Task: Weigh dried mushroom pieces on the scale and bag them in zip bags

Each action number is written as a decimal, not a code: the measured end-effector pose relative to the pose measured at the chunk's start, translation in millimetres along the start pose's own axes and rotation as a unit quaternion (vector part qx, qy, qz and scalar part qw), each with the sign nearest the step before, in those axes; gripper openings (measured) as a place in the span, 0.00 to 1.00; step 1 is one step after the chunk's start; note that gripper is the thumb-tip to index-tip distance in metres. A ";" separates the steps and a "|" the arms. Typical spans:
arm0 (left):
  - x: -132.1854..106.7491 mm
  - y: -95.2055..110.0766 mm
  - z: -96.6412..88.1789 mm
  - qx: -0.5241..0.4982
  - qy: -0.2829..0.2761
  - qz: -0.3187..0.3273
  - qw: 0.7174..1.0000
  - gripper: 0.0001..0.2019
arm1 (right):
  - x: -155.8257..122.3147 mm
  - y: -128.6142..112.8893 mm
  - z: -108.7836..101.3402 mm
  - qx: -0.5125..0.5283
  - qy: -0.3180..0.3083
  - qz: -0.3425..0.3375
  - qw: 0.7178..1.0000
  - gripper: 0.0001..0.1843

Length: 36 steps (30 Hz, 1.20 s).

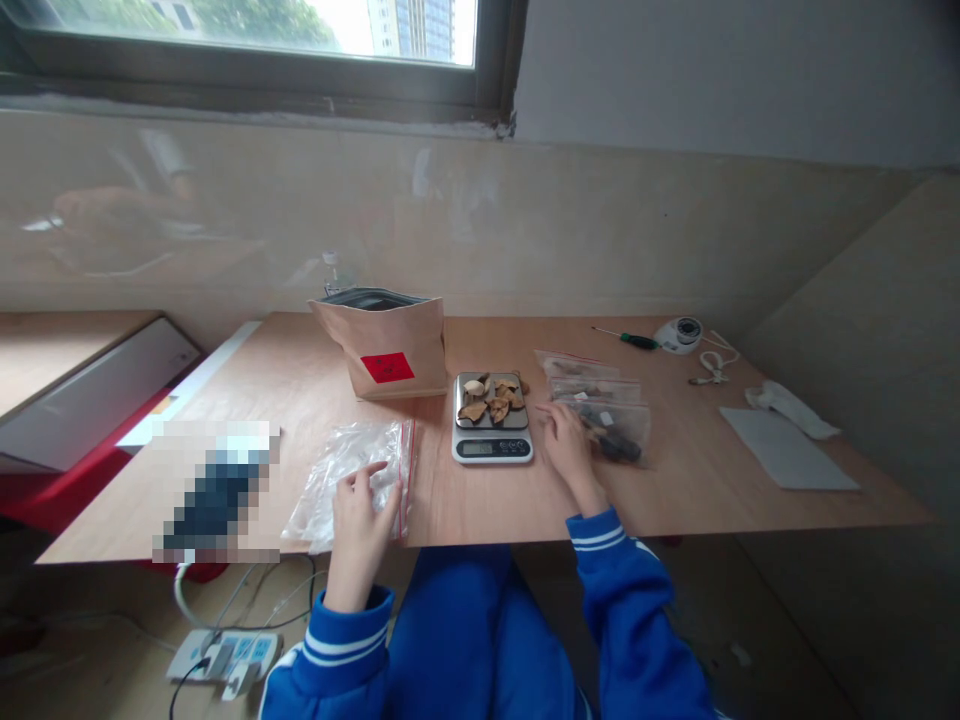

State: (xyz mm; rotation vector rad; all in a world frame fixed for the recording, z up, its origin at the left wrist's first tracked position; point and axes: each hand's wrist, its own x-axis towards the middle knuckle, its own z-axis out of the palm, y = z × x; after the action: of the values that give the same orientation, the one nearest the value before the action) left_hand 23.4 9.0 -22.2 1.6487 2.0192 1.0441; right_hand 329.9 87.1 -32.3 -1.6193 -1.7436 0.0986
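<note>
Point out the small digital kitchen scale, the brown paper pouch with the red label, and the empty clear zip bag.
small digital kitchen scale [492,447]: head view, on its front display panel.
brown paper pouch with the red label [409,345]: head view, on its front face.
empty clear zip bag [341,460]: head view, on its clear middle.

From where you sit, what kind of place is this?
Probably a makeshift packing bench by a window: a small digital kitchen scale heaped with dried slices, an open brown paper pouch, and clear zip bags.

Head view, downward over wooden table [675,480]
</note>
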 end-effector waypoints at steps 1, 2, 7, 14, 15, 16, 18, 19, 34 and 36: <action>0.6 -3.1 2.3 0.013 -0.001 0.008 1.000 0.25 | 0.7 0.8 0.0 -0.016 -0.005 0.003 1.000 0.21; 1.1 -5.8 4.2 0.024 0.000 0.015 1.000 0.25 | 0.8 1.3 0.2 -0.031 -0.010 0.005 0.999 0.21; 2.9 -13.0 6.8 0.020 0.002 0.018 1.000 0.22 | -3.9 3.3 3.7 -0.059 -0.004 0.004 0.998 0.20; 30.7 24.1 -18.4 -0.055 0.040 0.019 0.997 0.21 | -1.5 -4.3 0.3 0.052 0.053 -0.011 0.997 0.20; 39.8 36.8 -25.8 -0.053 0.068 0.026 0.996 0.21 | 1.1 -9.5 -3.0 0.073 0.061 -0.012 0.995 0.20; 50.3 50.9 -34.1 -0.052 0.107 0.036 0.992 0.22 | 4.1 -16.1 -7.1 0.094 0.069 -0.013 0.993 0.19; 76.4 80.0 -51.5 -0.054 0.184 0.060 0.980 0.25 | 10.7 -32.8 -17.9 0.131 0.084 -0.017 0.988 0.17; 91.8 93.4 -59.9 -0.051 0.230 0.074 0.969 0.26 | 13.9 -42.7 -24.2 0.147 0.091 -0.019 0.985 0.16; 102.0 83.7 -82.7 -0.071 0.131 0.055 0.987 0.16 | 7.7 -199.4 -29.4 0.200 -0.040 -0.258 0.944 0.21; 83.3 80.6 -87.9 -0.043 0.122 0.064 0.989 0.15 | 2.1 -198.7 -18.7 0.142 -0.049 -0.288 0.946 0.20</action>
State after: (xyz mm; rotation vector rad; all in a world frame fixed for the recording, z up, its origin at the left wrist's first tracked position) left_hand -1.1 63.6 110.4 1.6946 2.0017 1.4217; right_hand 175.4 41.5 85.7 -0.8707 -2.1005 0.1436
